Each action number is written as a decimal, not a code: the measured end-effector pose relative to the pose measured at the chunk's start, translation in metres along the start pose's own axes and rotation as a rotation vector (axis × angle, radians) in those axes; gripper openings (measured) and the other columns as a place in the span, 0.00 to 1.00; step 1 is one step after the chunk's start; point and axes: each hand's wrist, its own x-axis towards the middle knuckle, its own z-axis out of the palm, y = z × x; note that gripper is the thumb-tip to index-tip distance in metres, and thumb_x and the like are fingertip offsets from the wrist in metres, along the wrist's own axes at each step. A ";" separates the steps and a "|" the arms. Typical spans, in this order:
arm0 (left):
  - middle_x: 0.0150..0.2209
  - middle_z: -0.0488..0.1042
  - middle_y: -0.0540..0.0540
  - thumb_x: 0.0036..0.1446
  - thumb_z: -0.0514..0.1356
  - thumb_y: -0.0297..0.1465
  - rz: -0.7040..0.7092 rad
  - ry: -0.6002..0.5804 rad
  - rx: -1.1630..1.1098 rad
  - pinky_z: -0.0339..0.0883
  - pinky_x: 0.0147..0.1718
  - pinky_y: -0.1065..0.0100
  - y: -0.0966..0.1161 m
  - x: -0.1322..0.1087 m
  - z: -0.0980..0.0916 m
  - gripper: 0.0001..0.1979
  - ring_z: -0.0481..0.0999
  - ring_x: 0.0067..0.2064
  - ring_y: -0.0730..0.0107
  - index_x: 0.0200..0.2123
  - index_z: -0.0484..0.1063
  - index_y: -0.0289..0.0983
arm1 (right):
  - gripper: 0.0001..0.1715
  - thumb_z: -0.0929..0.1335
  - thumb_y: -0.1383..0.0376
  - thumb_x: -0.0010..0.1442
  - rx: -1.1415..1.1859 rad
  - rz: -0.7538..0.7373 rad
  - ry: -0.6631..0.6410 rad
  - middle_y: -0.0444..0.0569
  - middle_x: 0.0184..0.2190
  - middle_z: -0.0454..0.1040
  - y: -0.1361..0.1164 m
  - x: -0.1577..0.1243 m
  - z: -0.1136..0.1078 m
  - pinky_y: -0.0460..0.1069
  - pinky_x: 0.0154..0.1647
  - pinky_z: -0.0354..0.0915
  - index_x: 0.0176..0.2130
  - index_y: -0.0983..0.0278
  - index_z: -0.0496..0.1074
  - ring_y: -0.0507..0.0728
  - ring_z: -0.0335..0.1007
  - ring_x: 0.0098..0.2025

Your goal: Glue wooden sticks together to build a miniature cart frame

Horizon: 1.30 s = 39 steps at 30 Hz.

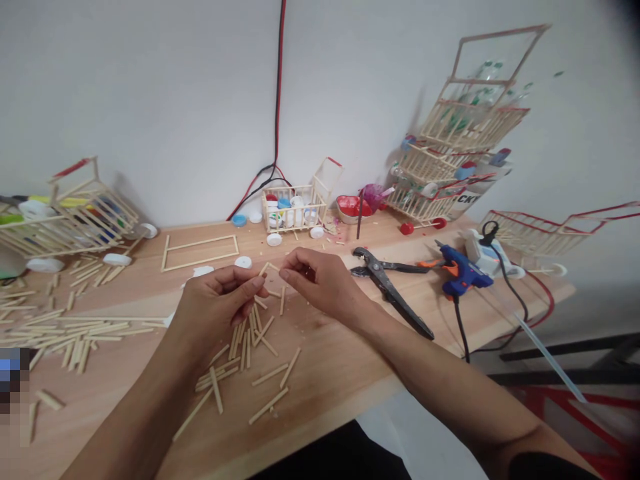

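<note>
My left hand (220, 303) is closed in a pinch on a short wooden stick (263, 269) that pokes up from its fingertips. My right hand (320, 277) is curled just to the right of it, fingertips pinched near the same stick; what it holds is too small to name. Both hands hover above a scatter of cut wooden sticks (250, 360) on the wooden table (350, 373).
Black cutting pliers (390, 287) and a blue glue gun (460, 273) lie to the right. A stick rectangle frame (200, 252) lies behind the hands. Small stick carts (295, 207) with bottle caps stand at the back, more carts stacked at right (450, 167) and left (75, 213).
</note>
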 end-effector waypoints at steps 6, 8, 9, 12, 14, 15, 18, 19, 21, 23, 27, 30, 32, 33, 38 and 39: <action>0.14 0.64 0.53 0.49 0.65 0.35 0.001 -0.002 0.029 0.47 0.14 0.78 0.002 -0.001 0.000 0.09 0.58 0.16 0.82 0.25 0.75 0.34 | 0.07 0.65 0.63 0.59 -0.002 -0.009 -0.006 0.41 0.25 0.69 0.001 0.000 0.001 0.43 0.28 0.54 0.32 0.65 0.69 0.47 0.58 0.25; 0.14 0.64 0.53 0.49 0.64 0.35 -0.001 -0.002 0.036 0.47 0.14 0.79 0.003 -0.002 0.001 0.09 0.57 0.16 0.82 0.25 0.75 0.34 | 0.07 0.65 0.64 0.60 0.006 -0.014 -0.002 0.41 0.24 0.68 0.001 0.000 0.001 0.43 0.28 0.54 0.32 0.65 0.69 0.47 0.58 0.25; 0.14 0.64 0.53 0.49 0.64 0.35 -0.003 -0.002 0.035 0.47 0.14 0.79 0.003 -0.002 0.001 0.09 0.57 0.16 0.82 0.25 0.75 0.34 | 0.07 0.65 0.64 0.60 0.007 -0.015 0.000 0.41 0.24 0.68 0.001 0.000 0.001 0.43 0.28 0.54 0.32 0.65 0.69 0.47 0.58 0.25; 0.14 0.64 0.53 0.49 0.65 0.35 -0.003 0.000 0.033 0.47 0.14 0.79 0.003 -0.001 0.000 0.09 0.57 0.16 0.82 0.25 0.75 0.34 | 0.08 0.65 0.63 0.60 0.000 -0.015 0.001 0.41 0.24 0.68 0.002 0.000 0.002 0.43 0.28 0.53 0.31 0.65 0.69 0.47 0.58 0.25; 0.14 0.64 0.53 0.49 0.65 0.35 0.006 0.000 0.039 0.47 0.14 0.79 0.002 -0.001 -0.001 0.09 0.58 0.16 0.82 0.26 0.75 0.34 | 0.08 0.65 0.63 0.60 -0.006 -0.010 -0.004 0.41 0.24 0.68 0.003 0.000 0.002 0.43 0.28 0.53 0.32 0.65 0.69 0.47 0.58 0.25; 0.14 0.64 0.53 0.49 0.65 0.35 0.010 0.000 0.044 0.47 0.14 0.79 0.002 -0.001 -0.001 0.09 0.58 0.16 0.82 0.26 0.75 0.34 | 0.08 0.65 0.63 0.60 -0.008 -0.007 -0.006 0.41 0.24 0.68 0.003 0.000 0.002 0.43 0.28 0.54 0.32 0.65 0.69 0.47 0.58 0.25; 0.14 0.64 0.53 0.49 0.65 0.35 0.009 0.005 0.048 0.47 0.14 0.79 0.002 -0.001 -0.001 0.09 0.57 0.16 0.82 0.26 0.75 0.34 | 0.08 0.65 0.63 0.60 -0.007 -0.004 -0.005 0.41 0.24 0.68 0.003 0.000 0.002 0.43 0.28 0.54 0.32 0.65 0.69 0.47 0.58 0.25; 0.14 0.64 0.53 0.48 0.65 0.35 0.008 0.008 0.046 0.47 0.14 0.79 0.002 -0.001 -0.001 0.10 0.57 0.16 0.82 0.25 0.75 0.34 | 0.08 0.65 0.63 0.60 -0.006 -0.005 -0.005 0.41 0.24 0.68 0.003 0.000 0.002 0.43 0.28 0.54 0.32 0.65 0.69 0.47 0.58 0.25; 0.14 0.64 0.53 0.48 0.65 0.35 0.012 0.012 0.042 0.47 0.14 0.79 0.002 -0.001 0.000 0.10 0.58 0.16 0.82 0.25 0.75 0.34 | 0.08 0.65 0.63 0.60 -0.005 -0.007 -0.005 0.41 0.24 0.68 0.002 0.000 0.002 0.43 0.28 0.54 0.32 0.65 0.69 0.47 0.58 0.25; 0.14 0.64 0.53 0.48 0.65 0.34 0.018 0.015 0.041 0.47 0.14 0.79 0.002 -0.001 0.000 0.09 0.58 0.16 0.82 0.25 0.75 0.34 | 0.08 0.65 0.63 0.60 -0.005 -0.006 -0.007 0.41 0.24 0.68 0.002 0.000 0.003 0.43 0.28 0.54 0.31 0.65 0.69 0.47 0.58 0.25; 0.14 0.65 0.54 0.49 0.64 0.33 0.021 0.012 0.028 0.47 0.13 0.79 0.000 -0.001 0.000 0.07 0.56 0.16 0.83 0.26 0.75 0.34 | 0.08 0.65 0.63 0.60 -0.012 -0.009 -0.004 0.41 0.24 0.68 0.003 0.001 0.003 0.43 0.28 0.53 0.31 0.65 0.69 0.47 0.57 0.25; 0.14 0.65 0.54 0.49 0.64 0.33 0.026 0.004 0.029 0.47 0.13 0.79 0.000 -0.001 -0.001 0.07 0.57 0.16 0.83 0.25 0.75 0.34 | 0.08 0.65 0.64 0.60 0.000 -0.008 -0.003 0.41 0.24 0.68 0.004 0.000 0.004 0.43 0.27 0.53 0.31 0.65 0.69 0.47 0.57 0.24; 0.14 0.65 0.54 0.49 0.64 0.32 0.029 0.004 0.030 0.48 0.13 0.79 0.000 0.000 -0.001 0.07 0.58 0.16 0.83 0.25 0.75 0.34 | 0.08 0.65 0.64 0.60 0.007 -0.009 -0.004 0.41 0.24 0.68 0.006 0.000 0.005 0.43 0.27 0.53 0.31 0.65 0.69 0.47 0.58 0.25; 0.14 0.66 0.54 0.49 0.64 0.32 0.028 0.005 0.027 0.48 0.13 0.79 0.000 0.000 -0.001 0.07 0.58 0.16 0.83 0.25 0.75 0.34 | 0.07 0.65 0.64 0.60 0.009 -0.010 -0.003 0.41 0.24 0.68 0.006 0.000 0.005 0.43 0.27 0.53 0.31 0.65 0.69 0.47 0.58 0.25; 0.15 0.68 0.53 0.48 0.64 0.32 0.012 0.010 0.007 0.48 0.12 0.79 0.000 0.001 0.000 0.07 0.58 0.15 0.83 0.25 0.74 0.34 | 0.07 0.65 0.64 0.60 0.004 -0.019 -0.003 0.41 0.24 0.68 0.010 0.001 0.007 0.43 0.28 0.54 0.32 0.65 0.70 0.48 0.59 0.26; 0.15 0.68 0.53 0.48 0.64 0.32 0.012 0.011 0.006 0.48 0.12 0.79 0.000 0.001 0.000 0.07 0.58 0.15 0.83 0.24 0.74 0.34 | 0.07 0.65 0.64 0.60 0.001 -0.019 -0.003 0.41 0.24 0.68 0.010 0.001 0.007 0.43 0.27 0.54 0.32 0.65 0.70 0.48 0.59 0.26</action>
